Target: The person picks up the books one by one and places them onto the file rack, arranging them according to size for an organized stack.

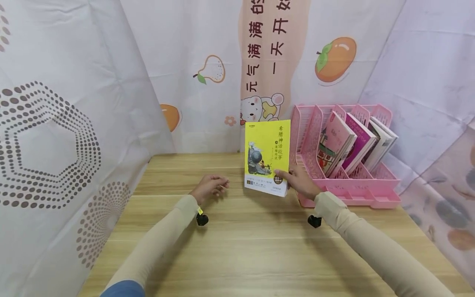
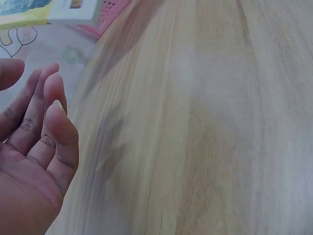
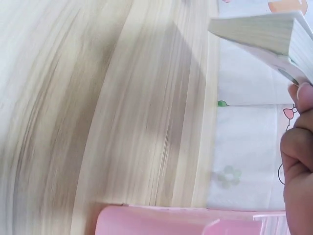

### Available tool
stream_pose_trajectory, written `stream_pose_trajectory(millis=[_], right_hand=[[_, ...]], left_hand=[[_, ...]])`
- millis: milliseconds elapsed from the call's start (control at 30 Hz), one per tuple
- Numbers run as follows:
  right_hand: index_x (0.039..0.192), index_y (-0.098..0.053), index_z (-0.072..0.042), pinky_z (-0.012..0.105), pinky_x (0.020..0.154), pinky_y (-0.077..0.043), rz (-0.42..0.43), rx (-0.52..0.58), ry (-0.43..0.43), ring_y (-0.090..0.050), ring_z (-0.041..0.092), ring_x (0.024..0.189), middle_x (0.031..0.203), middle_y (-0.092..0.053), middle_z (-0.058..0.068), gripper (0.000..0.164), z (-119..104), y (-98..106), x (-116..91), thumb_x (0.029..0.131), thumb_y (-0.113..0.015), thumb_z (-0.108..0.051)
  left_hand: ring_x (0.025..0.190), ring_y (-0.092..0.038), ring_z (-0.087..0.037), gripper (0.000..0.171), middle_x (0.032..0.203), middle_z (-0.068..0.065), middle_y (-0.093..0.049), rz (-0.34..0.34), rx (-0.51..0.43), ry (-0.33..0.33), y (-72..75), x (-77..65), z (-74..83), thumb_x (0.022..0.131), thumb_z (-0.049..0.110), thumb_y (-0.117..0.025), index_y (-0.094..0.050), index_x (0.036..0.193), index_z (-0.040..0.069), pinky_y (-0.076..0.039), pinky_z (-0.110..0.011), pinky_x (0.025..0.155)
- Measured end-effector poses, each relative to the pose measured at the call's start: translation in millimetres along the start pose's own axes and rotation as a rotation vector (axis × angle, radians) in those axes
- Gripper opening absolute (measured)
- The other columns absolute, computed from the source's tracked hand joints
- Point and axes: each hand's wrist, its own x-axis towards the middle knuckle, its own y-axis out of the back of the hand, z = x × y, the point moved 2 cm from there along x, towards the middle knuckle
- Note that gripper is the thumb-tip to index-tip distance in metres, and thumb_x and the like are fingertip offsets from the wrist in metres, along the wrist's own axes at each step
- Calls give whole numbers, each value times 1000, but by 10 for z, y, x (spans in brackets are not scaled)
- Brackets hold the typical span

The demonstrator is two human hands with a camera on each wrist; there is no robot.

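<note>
A yellow book (image 1: 266, 156) with a white lower band is held upright above the table, its front cover facing me. My right hand (image 1: 299, 181) pinches its lower right corner, thumb on the cover and the other fingers behind. In the right wrist view the page edges of the book (image 3: 259, 34) show, with the right hand (image 3: 299, 142) at its corner. My left hand (image 1: 210, 187) hovers over the table to the left of the book and holds nothing. The left wrist view shows that hand (image 2: 36, 142) with loosely bent fingers, apart from the book (image 2: 49, 12).
A pink file rack (image 1: 345, 185) stands at the right back of the wooden table (image 1: 252, 255). Several books (image 1: 358, 142) lean in its slots; its leftmost slot holds no book. Printed curtains (image 1: 208, 37) hang behind and at both sides.
</note>
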Motion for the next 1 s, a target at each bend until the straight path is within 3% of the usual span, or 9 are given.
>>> stream_pose_trajectory(millis=[433,633,800,1000], right_hand=[[138,-61,-7,35,58,-55,173,-140,71,-71,22,79,115,-74,15,48,-61,188,-122,106,-57,-43],[142,-59,-9,41,65,-59,236,-199,118,-73,25,88,120,-73,16,51,-103,229,-194,106,-57,-45],[138,-62,-5,32,69,-58,311,-266,141,-73,26,93,120,-73,16,52,-128,270,-260,106,-56,-45],[140,-62,-7,29,70,-58,392,-302,195,-74,30,97,121,-72,17,49,-154,349,-303,107,-55,-42]], left_hand=[[86,-67,-22,45,105,-7,-74,-6,42,-8,-81,54,63,101,27,-69,-64,130,-6,-48,-25,64],[84,-67,-20,41,102,-6,-74,1,34,-6,-117,93,46,100,27,-71,-67,127,-4,-48,-26,63],[81,-67,-19,38,99,-6,-75,-10,32,-3,-183,134,20,100,24,-70,-67,125,-4,-49,-26,62],[84,-67,-22,37,100,-7,-75,-23,43,-16,-302,158,41,100,25,-71,-68,123,-4,-49,-26,62]])
